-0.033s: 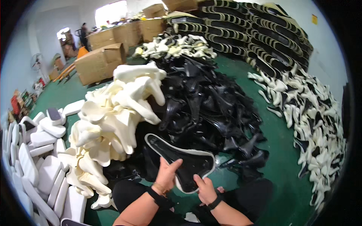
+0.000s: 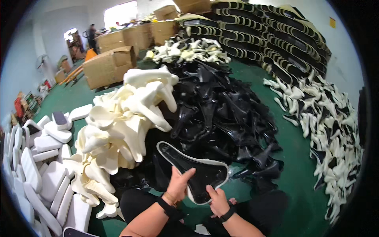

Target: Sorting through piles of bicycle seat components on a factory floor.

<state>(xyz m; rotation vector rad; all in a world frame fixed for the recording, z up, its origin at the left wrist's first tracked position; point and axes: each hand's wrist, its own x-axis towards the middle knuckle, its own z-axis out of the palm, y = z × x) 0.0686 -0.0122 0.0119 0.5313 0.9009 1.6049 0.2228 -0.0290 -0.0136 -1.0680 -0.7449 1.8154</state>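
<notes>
- A green floor (image 2: pixel 304 185) spreads across the room, bare toward 4 o'clock.
- Pale walls (image 2: pixel 23 59) rise at 10 o'clock, and another wall (image 2: pixel 343 47) stands at 2 o'clock.
- A bright window (image 2: pixel 120 12) lets daylight in at 11 o'clock.
- Brown cardboard boxes (image 2: pixel 108 65) stand on the floor between 11 and 12 o'clock.
- A fan (image 2: pixel 41 63) stands by the wall at 10 o'clock.

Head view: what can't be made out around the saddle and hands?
- Saddle top side: faces away from the camera.
- Left hand palm and right hand fingertips: pressed against the saddle.
- Floor under the black shell pile: covered.
- Distant person: too small.
</notes>
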